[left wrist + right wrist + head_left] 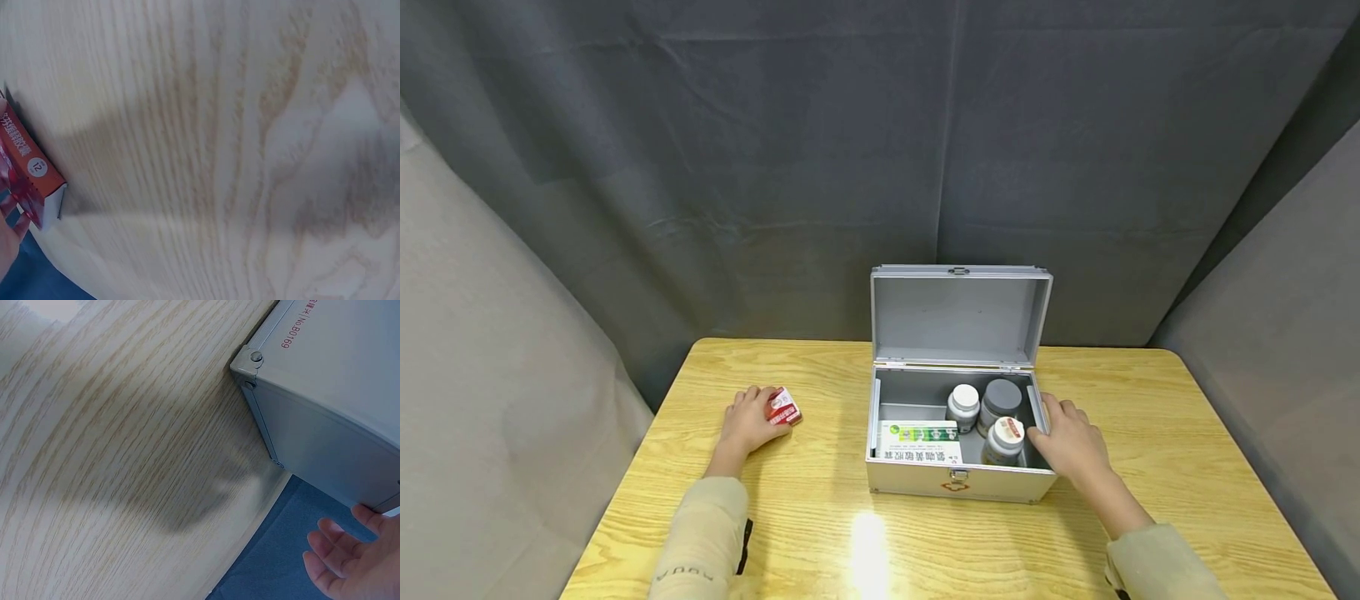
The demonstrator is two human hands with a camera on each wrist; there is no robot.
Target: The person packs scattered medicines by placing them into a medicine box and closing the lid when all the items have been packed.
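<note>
My left hand [748, 421] grips a small red and white medicine box [785, 407] at the left of the wooden table. In the left wrist view the medicine box [31, 156] shows an orange-red side with white characters, and fingertips touch its edge. My right hand [1071, 442] rests on the right rim of a silver medicine case [955, 481] whose lid stands up. In the right wrist view one fingertip of the right hand [359, 565] touches the case's side [325, 437], while the other fingers are apart from it, loosely bent.
Inside the case are a white bottle [963, 402], a grey-lidded bottle [1002, 398], a bottle with a labelled white cap [1004, 437] and a white and green medicine box [920, 442]. A dark curtain [775, 167] hangs behind the table [820, 517].
</note>
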